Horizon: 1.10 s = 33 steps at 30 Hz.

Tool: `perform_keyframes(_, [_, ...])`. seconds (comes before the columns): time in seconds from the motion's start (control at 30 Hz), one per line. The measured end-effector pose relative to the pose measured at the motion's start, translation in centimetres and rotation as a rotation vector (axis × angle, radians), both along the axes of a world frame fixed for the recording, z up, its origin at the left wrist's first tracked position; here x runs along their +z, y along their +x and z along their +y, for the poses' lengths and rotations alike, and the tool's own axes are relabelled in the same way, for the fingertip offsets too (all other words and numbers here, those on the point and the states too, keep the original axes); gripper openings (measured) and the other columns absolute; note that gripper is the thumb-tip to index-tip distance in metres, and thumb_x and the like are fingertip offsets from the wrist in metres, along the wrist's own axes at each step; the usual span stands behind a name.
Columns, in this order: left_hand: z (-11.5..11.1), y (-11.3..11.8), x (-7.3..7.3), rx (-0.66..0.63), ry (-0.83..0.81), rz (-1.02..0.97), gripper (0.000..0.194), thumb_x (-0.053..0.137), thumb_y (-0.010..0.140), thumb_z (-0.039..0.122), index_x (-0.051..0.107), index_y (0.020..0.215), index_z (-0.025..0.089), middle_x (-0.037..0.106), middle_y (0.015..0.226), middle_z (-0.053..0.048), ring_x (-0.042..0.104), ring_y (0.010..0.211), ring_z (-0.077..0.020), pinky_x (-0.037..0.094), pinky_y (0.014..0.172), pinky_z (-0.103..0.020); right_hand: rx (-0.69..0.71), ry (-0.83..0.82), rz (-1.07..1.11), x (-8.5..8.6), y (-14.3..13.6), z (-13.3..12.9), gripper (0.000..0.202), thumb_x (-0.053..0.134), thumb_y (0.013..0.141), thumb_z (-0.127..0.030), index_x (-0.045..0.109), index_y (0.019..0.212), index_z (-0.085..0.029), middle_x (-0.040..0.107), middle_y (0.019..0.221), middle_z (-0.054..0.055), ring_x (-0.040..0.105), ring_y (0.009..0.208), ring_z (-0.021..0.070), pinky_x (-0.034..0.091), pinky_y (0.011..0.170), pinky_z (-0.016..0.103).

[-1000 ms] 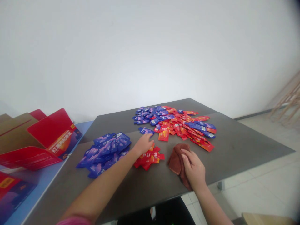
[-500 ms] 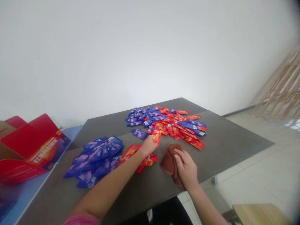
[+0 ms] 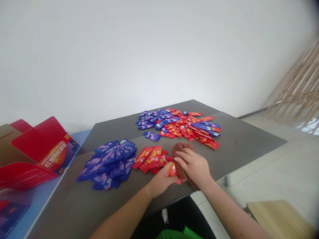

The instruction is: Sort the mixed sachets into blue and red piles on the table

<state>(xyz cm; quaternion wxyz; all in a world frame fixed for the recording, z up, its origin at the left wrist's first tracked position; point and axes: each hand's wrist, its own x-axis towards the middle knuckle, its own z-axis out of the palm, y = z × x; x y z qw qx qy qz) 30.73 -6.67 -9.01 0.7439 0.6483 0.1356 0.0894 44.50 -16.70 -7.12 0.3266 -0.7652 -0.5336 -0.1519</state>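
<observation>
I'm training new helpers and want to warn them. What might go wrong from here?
The left hand holds a red sachet against the brown cloth in the right hand; squeezing too hard might crease the sachet. The small red pile lies close beside the blue pile, so a stray brush of the forearm could mix them.

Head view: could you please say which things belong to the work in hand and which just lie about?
Apparently belonging:
brown cloth
held red sachet
red sachet pile
blue sachet pile
mixed sachet heap
perhaps open red carton

Apparently lying about:
wooden lattice
wooden board
</observation>
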Motion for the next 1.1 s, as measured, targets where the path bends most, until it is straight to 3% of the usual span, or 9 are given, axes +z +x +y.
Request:
perform_keyframes(0.07, [-0.3,-0.6,0.0,-0.099,-0.118,0.007,0.045,0.07,0.074,0.019,0.057,0.118,0.018,0.067,0.11,-0.009,0.069,0.093,-0.026,0.048,0.094,-0.048,-0.178,-0.019,0.102,-0.4,2.4,-0.5,0.033,0.047,0.094,-0.045,0.074,0.098,-0.026,0.072,0.108,0.004,0.068,0.091,0.0199,0.048,0.074,0.028])
perform_keyframes(0.17, [-0.6,-1.2,0.4,-0.071,-0.21,-0.061,0.053,0.071,0.077,0.024,0.051,0.126,0.022,0.067,0.112,-0.009,0.07,0.091,-0.0251,0.05,0.091,-0.046,-0.305,0.071,0.38,-1.1,4.3,-1.9,0.04,0.044,0.093,-0.051,0.074,0.098,-0.026,0.073,0.105,0.004,0.067,0.095,0.0232,0.049,0.079,0.032])
perform_keyframes(0.3, [-0.4,-0.9,0.3,0.048,-0.198,-0.086,0.045,0.06,0.086,0.039,0.05,0.126,0.021,0.067,0.113,-0.01,0.068,0.099,-0.0259,0.052,0.089,-0.043,-0.129,0.338,0.748,-1.6,1.9,-2.4,0.051,0.038,0.094,-0.055,0.071,0.11,-0.02,0.07,0.115,0.009,0.064,0.107,0.0254,0.047,0.094,0.038])
perform_keyframes(0.47, [0.1,-0.1,-1.2,0.367,0.171,-0.053,0.036,0.051,0.091,0.041,0.052,0.12,0.021,0.062,0.123,-0.006,0.054,0.119,-0.021,0.042,0.102,-0.033,0.131,0.221,0.79,-1.8,-3.8,-1.3,0.046,0.04,0.094,-0.051,0.073,0.107,-0.022,0.071,0.112,0.008,0.064,0.107,0.0256,0.049,0.094,0.039])
perform_keyframes(0.57, [1.7,0.2,-1.2,0.568,0.295,0.014,0.035,0.044,0.093,0.044,0.05,0.118,0.02,0.064,0.113,-0.006,0.062,0.102,-0.0188,0.049,0.089,-0.03,0.245,0.079,0.664,-2.1,-5.9,-1.8,0.036,0.046,0.093,-0.045,0.076,0.098,-0.026,0.072,0.107,0.006,0.066,0.103,0.0244,0.05,0.092,0.037])
perform_keyframes(0.67, [4.5,-0.1,-0.5,0.683,0.523,0.23,0.032,0.034,0.096,0.041,0.05,0.11,0.017,0.066,0.1,-0.006,0.064,0.084,-0.0163,0.051,0.074,-0.027,0.234,0.098,0.65,-2.3,-6.1,-2.9,0.036,0.045,0.093,-0.044,0.077,0.095,-0.027,0.073,0.106,0.005,0.067,0.101,0.0234,0.052,0.088,0.035])
perform_keyframes(0.83, [7.7,-1.7,0.4,0.703,0.814,0.487,0.019,0.054,0.085,0.027,0.059,0.096,0.013,0.064,0.101,-0.015,0.06,0.103,-0.0298,0.043,0.093,-0.041,0.043,0.246,0.685,-2.1,-3.6,-4.0,0.042,0.04,0.093,-0.047,0.076,0.092,-0.026,0.073,0.107,0.006,0.066,0.104,0.0246,0.05,0.092,0.037])
perform_keyframes(1.0, [7.1,-2.0,0.4,0.724,1.144,0.565,0.049,0.056,0.082,0.025,0.051,0.128,0.008,0.055,0.124,-0.023,0.048,0.121,-0.0373,0.034,0.103,-0.05,0.004,0.254,0.72,-2.1,-1.8,-4.2,0.044,0.039,0.093,-0.05,0.075,0.094,-0.025,0.073,0.107,0.006,0.065,0.105,0.0249,0.049,0.094,0.038])
perform_keyframes(1.1, [5.4,-1.6,0.6,0.604,1.004,0.307,0.049,0.045,0.091,0.029,0.044,0.138,0.012,0.05,0.137,-0.019,0.044,0.13,-0.0299,0.031,0.11,-0.044,-0.044,0.311,0.716,-2.1,-1.7,-3.7,0.044,0.039,0.093,-0.051,0.074,0.097,-0.024,0.071,0.111,0.008,0.062,0.11,0.0263,0.047,0.098,0.042])
